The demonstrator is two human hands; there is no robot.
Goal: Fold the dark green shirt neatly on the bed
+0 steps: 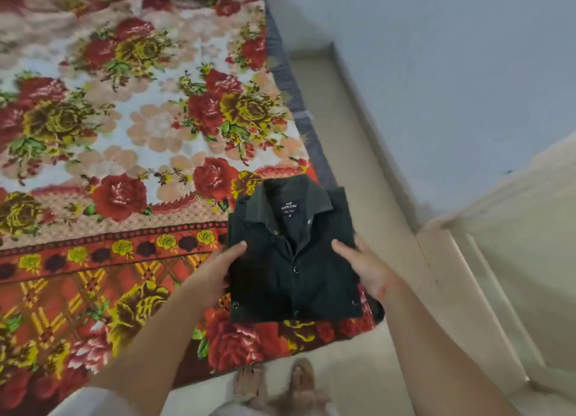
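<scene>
The dark green shirt (pixel 293 259) is folded into a neat rectangle, collar up and its label showing, over the bed's near right corner. My left hand (pixel 215 272) grips its left edge, thumb on top and fingers hidden beneath. My right hand (pixel 364 266) grips the right edge the same way. I cannot tell whether the shirt rests on the floral bedspread (pixel 131 128) or is held just above it.
The bed's right edge (pixel 311 141) borders a strip of pale floor (pixel 352 172) beside a blue-grey wall. A cream door frame (pixel 467 275) stands at the right. Sandalled feet (pixel 280 384) are on the floor below the bed corner.
</scene>
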